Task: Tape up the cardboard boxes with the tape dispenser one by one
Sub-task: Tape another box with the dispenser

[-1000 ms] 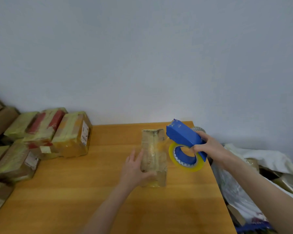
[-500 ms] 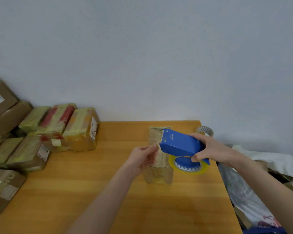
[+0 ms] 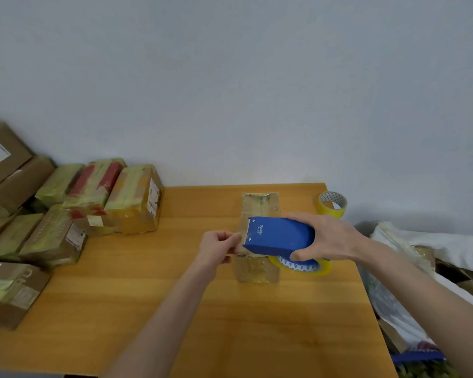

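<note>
A person's two bare hands work over a wooden counter (image 3: 175, 296), seen from the head looking down. The right hand (image 3: 331, 237) grips a blue tape dispenser (image 3: 279, 236), with the fingers (image 3: 298, 218) wrapped over its top and the thumb curled beneath, beside its yellow tape roll (image 3: 301, 267). The dispenser's mouth points toward the left hand (image 3: 219, 248), whose fingers are curled close together and pinch the tape end (image 3: 239, 238) right at that mouth. The tape is clear and hard to make out. Under both sets of fingers lies the cardboard box (image 3: 258, 205) being sealed, flat on the counter and already glossy with tape. Its long axis runs straight away from the person, from just nearer than the fingers out toward the wall, and the dispenser is held crosswise over its middle. The left fingers sit at the box's left edge. The right fingers are over its right edge, the palm and wrist past it. The left hand, holding the loose end, looks the nearer to the box's surface. The coming move probably turns on this crossing: the tape now points across the box, so the end likely needs turning or pulling out to follow the chosen seam. Beyond the right fingers, near the far corner, stands a spare roll (image 3: 332, 204). Well to the left of the left fingers sits a heap of taped boxes (image 3: 131, 197).
</note>
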{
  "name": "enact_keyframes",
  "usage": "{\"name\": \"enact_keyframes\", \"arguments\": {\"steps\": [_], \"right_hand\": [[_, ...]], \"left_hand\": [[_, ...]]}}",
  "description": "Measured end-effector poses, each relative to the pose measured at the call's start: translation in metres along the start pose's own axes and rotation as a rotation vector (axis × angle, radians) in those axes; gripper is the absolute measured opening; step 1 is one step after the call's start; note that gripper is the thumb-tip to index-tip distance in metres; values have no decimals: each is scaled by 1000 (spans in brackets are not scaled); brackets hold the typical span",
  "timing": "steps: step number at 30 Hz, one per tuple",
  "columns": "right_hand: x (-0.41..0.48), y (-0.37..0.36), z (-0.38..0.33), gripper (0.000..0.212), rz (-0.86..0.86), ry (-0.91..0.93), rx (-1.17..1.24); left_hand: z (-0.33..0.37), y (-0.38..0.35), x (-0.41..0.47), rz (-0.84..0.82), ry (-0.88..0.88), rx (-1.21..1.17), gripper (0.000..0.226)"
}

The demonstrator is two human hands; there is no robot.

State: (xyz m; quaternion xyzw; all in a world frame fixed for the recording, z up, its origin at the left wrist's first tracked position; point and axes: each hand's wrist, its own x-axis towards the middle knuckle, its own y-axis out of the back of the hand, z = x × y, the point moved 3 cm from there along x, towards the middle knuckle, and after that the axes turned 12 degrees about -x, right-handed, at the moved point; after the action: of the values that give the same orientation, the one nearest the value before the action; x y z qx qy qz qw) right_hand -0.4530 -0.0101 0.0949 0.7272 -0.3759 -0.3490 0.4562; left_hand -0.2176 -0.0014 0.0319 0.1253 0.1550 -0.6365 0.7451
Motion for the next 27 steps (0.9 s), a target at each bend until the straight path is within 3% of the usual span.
{"name": "enact_keyframes", "arguments": {"steps": [6, 9, 22, 27], "right_hand": [[-37, 3, 50, 76, -72, -133, 58], [-45, -6, 60, 63, -101, -163, 86], [-36, -31, 86, 74, -124, -252, 83], [-26, -50, 88, 67, -135, -277, 59]], "left_hand": [[-9, 67, 0, 156, -5, 25, 17], [-19, 63, 0, 158, 3, 22, 16], [-39, 43, 19, 173, 5, 149, 20], [-52, 37, 29, 211, 40, 143, 22]]}}
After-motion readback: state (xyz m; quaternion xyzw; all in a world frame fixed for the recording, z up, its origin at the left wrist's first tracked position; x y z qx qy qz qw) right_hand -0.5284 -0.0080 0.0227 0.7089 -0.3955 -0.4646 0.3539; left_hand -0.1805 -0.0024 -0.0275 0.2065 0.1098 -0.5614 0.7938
